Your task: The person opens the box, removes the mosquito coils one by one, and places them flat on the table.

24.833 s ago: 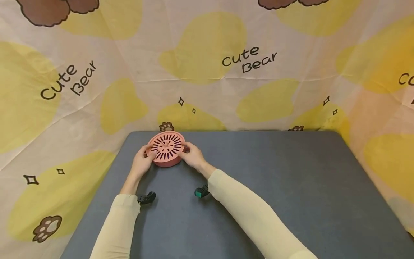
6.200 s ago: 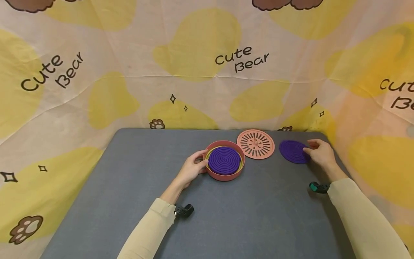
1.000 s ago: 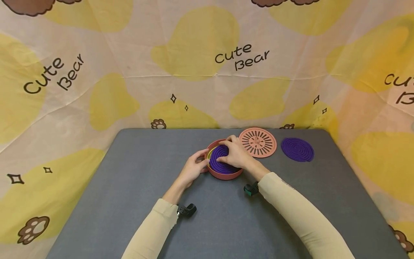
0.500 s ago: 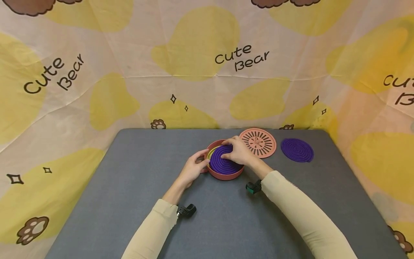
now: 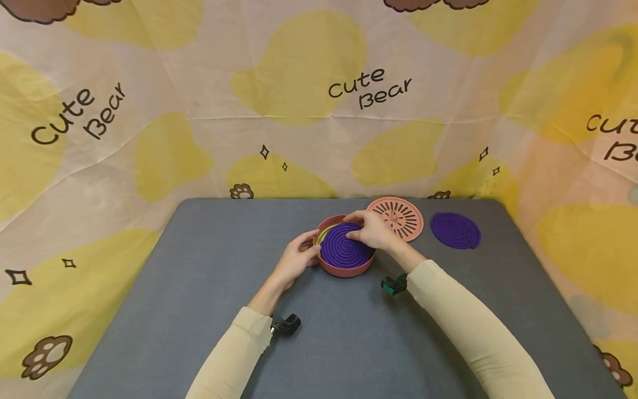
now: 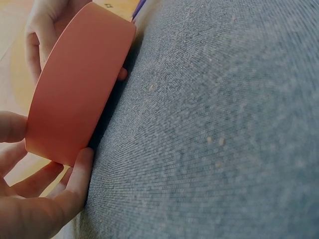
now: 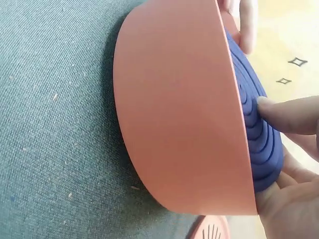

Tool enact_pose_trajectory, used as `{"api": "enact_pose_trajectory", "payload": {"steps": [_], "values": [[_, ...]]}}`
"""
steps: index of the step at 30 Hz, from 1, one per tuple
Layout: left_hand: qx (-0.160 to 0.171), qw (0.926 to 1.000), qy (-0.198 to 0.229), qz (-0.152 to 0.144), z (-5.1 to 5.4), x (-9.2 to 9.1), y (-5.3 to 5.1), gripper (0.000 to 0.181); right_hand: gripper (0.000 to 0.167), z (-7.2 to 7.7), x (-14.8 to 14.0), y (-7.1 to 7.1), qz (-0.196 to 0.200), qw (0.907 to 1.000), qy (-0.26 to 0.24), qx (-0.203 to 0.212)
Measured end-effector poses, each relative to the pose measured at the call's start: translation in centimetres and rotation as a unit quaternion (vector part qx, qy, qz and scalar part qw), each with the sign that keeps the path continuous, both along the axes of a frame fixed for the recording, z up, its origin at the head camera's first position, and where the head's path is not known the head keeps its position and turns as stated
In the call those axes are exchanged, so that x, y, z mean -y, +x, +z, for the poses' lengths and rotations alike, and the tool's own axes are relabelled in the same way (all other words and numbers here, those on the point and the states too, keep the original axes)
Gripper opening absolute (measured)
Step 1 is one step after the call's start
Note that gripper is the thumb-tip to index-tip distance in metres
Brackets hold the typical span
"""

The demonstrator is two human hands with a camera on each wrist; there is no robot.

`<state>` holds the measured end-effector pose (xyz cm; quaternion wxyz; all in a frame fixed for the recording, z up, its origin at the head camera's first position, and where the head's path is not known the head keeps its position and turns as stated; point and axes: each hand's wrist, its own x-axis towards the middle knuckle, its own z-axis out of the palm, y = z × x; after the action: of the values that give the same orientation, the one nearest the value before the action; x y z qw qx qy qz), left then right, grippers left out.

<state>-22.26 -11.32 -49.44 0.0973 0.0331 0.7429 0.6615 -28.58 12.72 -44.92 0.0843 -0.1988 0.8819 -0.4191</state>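
A round pink mosquito coil box [image 5: 345,272] sits uncovered on the table, with purple spiral mosquito coil [image 5: 344,246] in its mouth and a yellow edge [image 5: 323,235] showing at the left. My left hand [image 5: 293,260] grips the box's left side, fingers around the wall in the left wrist view. My right hand [image 5: 372,230] pinches the coil's right edge, thumb on top [image 7: 284,112] and fingers at its rim; that edge stands above the box wall [image 7: 179,109]. What lies beneath the coil is hidden.
The pink slotted lid [image 5: 406,219] lies behind the right hand, partly covered by it. Farther right, a second purple mosquito coil [image 5: 456,230] lies flat on the grey table [image 5: 319,343]. A patterned cloth [image 5: 299,66] hangs behind and at both sides.
Earlier the lid was on the box at the left; later the right hand touched the far-right coil. Over the last second the right hand shifts slightly right along the box's coil; the left hand stays.
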Motion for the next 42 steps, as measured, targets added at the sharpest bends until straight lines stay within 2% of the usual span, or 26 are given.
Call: {"api": "enact_pose_trajectory", "payload": {"steps": [4,9,16,27,36,42], "values": [[-0.001,1.0,0.001,0.001,0.1,0.1,0.0,0.048,0.036,0.2,-0.3,0.1,-0.017,0.9998,-0.012,0.006],[-0.003,1.0,0.0,0.003,0.1,0.1,0.0,0.048,0.036,0.4,-0.5,0.3,-0.031,0.9978,-0.052,0.027],[-0.003,1.0,0.002,0.002,0.1,0.1,0.0,0.048,0.036,1.7,-1.2,1.0,-0.057,0.9931,-0.093,0.044],[-0.006,0.9999,0.009,-0.008,-0.1,0.1,-0.2,0.048,0.036,3.1,-3.3,2.3,-0.064,0.9869,-0.139,0.052],[-0.007,1.0,-0.003,0.0,0.2,0.2,-0.2,0.047,0.039,3.6,-5.8,3.1,-0.089,0.9874,-0.124,0.041],[0.0,0.9999,-0.012,0.001,0.1,0.1,0.0,0.047,0.039,3.9,-8.2,4.0,-0.103,0.9851,-0.125,0.058]]}}
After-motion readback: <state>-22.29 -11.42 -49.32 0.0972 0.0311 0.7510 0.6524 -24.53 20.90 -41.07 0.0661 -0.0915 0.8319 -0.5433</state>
